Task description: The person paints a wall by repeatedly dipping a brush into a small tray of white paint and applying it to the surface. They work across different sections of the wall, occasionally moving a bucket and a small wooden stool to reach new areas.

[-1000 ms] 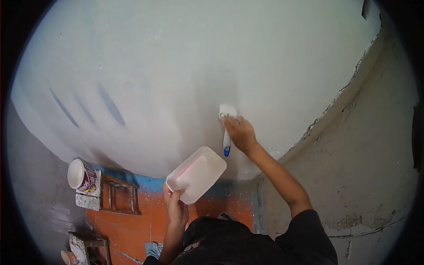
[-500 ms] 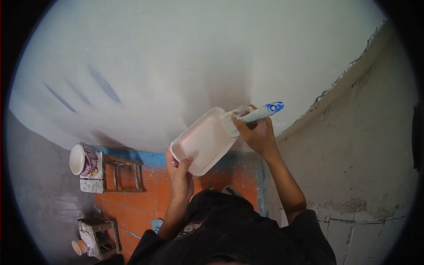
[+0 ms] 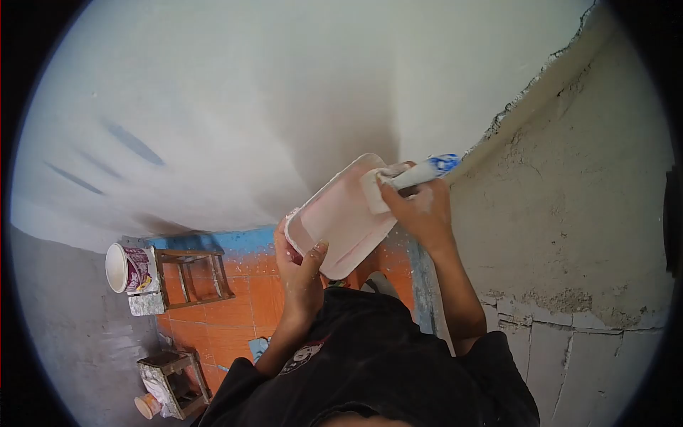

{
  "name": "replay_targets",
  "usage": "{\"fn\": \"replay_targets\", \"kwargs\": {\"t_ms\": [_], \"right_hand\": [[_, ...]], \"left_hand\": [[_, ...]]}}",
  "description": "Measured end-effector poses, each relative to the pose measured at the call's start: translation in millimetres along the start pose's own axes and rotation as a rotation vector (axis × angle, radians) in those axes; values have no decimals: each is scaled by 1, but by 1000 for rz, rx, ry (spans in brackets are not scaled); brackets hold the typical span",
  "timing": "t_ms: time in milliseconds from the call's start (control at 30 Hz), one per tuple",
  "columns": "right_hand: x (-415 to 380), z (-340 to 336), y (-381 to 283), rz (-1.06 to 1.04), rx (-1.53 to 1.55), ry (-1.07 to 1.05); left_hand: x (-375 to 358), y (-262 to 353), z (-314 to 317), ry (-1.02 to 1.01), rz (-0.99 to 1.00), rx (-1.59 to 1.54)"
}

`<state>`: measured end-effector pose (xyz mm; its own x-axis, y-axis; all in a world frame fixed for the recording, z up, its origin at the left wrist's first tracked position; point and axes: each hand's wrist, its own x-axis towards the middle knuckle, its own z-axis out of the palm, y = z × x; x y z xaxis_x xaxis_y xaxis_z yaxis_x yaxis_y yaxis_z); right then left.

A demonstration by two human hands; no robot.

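A white rectangular tray (image 3: 341, 220) with a thin pinkish-white coating inside is held tilted in front of me. My left hand (image 3: 302, 274) grips its lower left edge, the thumb over the rim. My right hand (image 3: 425, 213) is closed on a paintbrush (image 3: 427, 171) with a white, blue-ended handle. The brush head rests on or just over the upper right part of the tray. Its bristles are coated white, and white smears show on my right fingers.
A pale wall (image 3: 235, 85) curves across the top, with a rough ledge (image 3: 526, 89) at right. At left, a bucket (image 3: 128, 268) sits on a wooden stool (image 3: 188, 279). Below are a second stool (image 3: 178, 384) and a small orange pot (image 3: 147, 406). The floor (image 3: 220, 313) is orange.
The tray and my left hand have shifted slightly right and the tray is steeper. The brush head has moved up slightly over the tray. The view has shifted, moving the wall marks left.
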<state>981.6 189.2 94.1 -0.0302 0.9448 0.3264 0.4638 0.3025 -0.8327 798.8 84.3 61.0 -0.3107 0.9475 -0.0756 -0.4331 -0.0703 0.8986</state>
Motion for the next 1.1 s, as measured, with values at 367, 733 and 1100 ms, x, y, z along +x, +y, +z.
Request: {"fn": "replay_targets", "kwargs": {"t_ms": [367, 733, 1100], "right_hand": [[7, -76, 60, 254, 542, 301], [40, -152, 123, 343, 496, 382], [98, -189, 157, 217, 675, 343]], "left_hand": [[0, -21, 66, -79, -57, -52], [-4, -59, 138, -75, -119, -52], [-16, -91, 173, -17, -120, -117]]}}
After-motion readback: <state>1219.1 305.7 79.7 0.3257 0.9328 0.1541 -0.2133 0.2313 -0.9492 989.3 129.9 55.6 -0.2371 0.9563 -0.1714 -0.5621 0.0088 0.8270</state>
